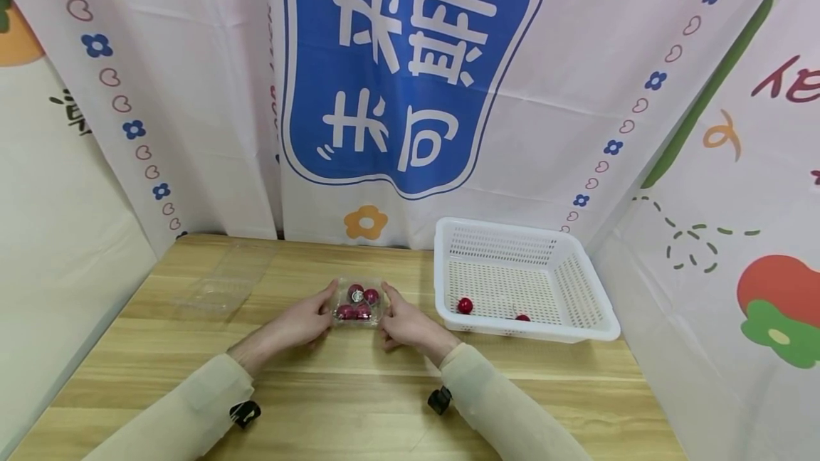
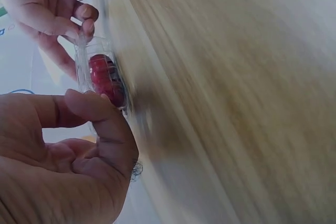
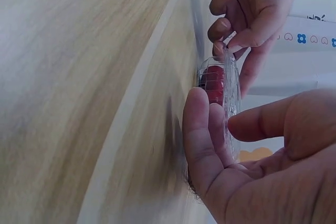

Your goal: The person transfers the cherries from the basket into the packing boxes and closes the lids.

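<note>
A small clear plastic clamshell box (image 1: 359, 304) with several round dark-red fruits (image 1: 363, 312) inside lies on the table in the head view. Its lid is down, with a small round label on top. My left hand (image 1: 315, 315) pinches the box at its left edge. On the opposite side, my right hand (image 1: 403, 319) pinches the right edge between thumb and fingers. Seen from the left wrist, the flat rim of the box (image 2: 83, 69) runs between both hands. From the right wrist, red fruit (image 3: 213, 83) shows through the clear wall.
A white perforated basket (image 1: 527, 329) stands to the right, holding a red fruit (image 1: 465, 306) and another red fruit (image 1: 522, 318) near its front wall. At the back left lies an opened clear plastic box (image 1: 224, 287). Printed cloth (image 1: 410, 219) hangs behind the wooden table (image 1: 333, 404).
</note>
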The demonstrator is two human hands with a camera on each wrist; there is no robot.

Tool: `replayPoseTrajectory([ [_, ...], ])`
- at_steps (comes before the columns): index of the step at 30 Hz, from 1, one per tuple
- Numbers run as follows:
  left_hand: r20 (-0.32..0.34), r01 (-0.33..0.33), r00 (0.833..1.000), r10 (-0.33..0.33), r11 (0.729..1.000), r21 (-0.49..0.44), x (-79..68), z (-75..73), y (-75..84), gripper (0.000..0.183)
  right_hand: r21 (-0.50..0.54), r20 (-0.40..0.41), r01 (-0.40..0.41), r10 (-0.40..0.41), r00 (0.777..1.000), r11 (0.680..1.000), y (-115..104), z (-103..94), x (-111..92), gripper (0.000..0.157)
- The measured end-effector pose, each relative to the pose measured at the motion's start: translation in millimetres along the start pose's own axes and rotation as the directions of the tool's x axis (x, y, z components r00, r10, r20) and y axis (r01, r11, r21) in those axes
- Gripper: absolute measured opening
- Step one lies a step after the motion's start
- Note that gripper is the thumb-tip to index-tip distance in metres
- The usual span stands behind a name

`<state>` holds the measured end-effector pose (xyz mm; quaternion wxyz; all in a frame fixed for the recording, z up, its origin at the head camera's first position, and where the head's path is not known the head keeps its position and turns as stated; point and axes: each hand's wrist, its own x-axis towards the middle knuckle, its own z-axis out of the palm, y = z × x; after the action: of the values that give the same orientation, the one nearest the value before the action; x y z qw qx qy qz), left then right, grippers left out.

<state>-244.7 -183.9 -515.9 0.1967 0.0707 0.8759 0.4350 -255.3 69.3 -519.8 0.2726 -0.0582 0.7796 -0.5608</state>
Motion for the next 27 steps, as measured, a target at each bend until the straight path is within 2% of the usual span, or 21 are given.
replayPoseTrajectory([
  [12,0.026,-0.008,1.000,0.009,1.000,-0.012,1.0,-2.3,-3.2,0.084,0.122,0.001,-0.044,0.044,0.999,0.992,4.8,3.1,7.0,0.099],
  [16,0.020,-0.006,1.000,0.005,0.999,0.054,-0.8,-3.2,-1.6,0.081,0.125,0.006,-0.052,0.052,0.999,0.991,3.9,2.0,5.9,0.098],
  [18,0.004,-0.044,0.999,0.044,0.987,0.155,-2.9,-4.0,0.8,0.078,0.110,0.009,-0.054,0.053,0.999,0.992,3.4,0.6,4.3,0.098],
  [20,-0.028,-0.086,0.995,0.098,0.955,0.283,-5.3,-4.1,3.5,0.074,0.082,0.009,-0.051,0.050,0.999,0.995,3.1,-1.2,2.5,0.096],
  [21,-0.049,-0.106,0.990,0.132,0.928,0.358,-6.8,-3.7,5.1,0.072,0.066,0.008,-0.046,0.045,0.999,0.997,2.7,-2.1,1.5,0.095],
  [24,-0.110,-0.148,0.962,0.250,0.814,0.562,-9.0,-0.8,8.9,0.067,0.029,0.000,-0.032,0.032,0.999,0.999,2.0,-3.9,-0.8,0.094],
  [27,-0.133,-0.173,0.922,0.363,0.695,0.698,-8.5,4.4,11.7,0.061,0.007,-0.004,-0.024,0.024,1.000,1.000,1.1,-4.2,-3.0,0.092],
])
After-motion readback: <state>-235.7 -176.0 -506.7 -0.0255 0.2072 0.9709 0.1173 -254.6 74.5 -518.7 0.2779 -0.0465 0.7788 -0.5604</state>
